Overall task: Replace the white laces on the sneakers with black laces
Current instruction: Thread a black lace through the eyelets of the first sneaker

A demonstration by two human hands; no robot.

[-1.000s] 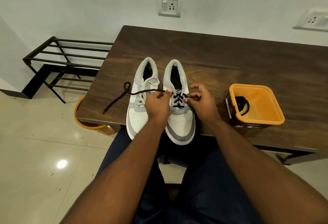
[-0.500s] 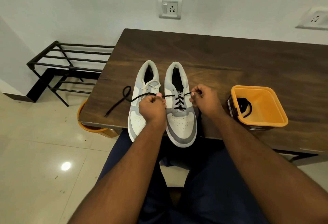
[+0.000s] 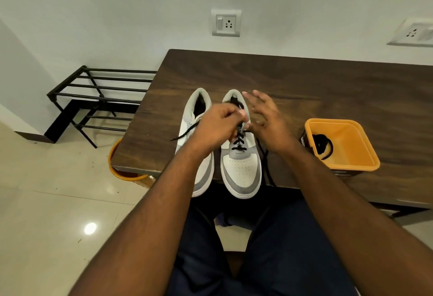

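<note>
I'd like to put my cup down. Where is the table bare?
Bare: the table behind the sneakers, toward the wall, and between them and the tub. Crowded: the near edge, with both hands and the black lace.

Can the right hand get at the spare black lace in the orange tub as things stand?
Probably yes. The right hand is open and holds nothing, the orange tub stands open-topped just to its right, and the spare black lace lies uncovered inside, with bare table between.
</note>
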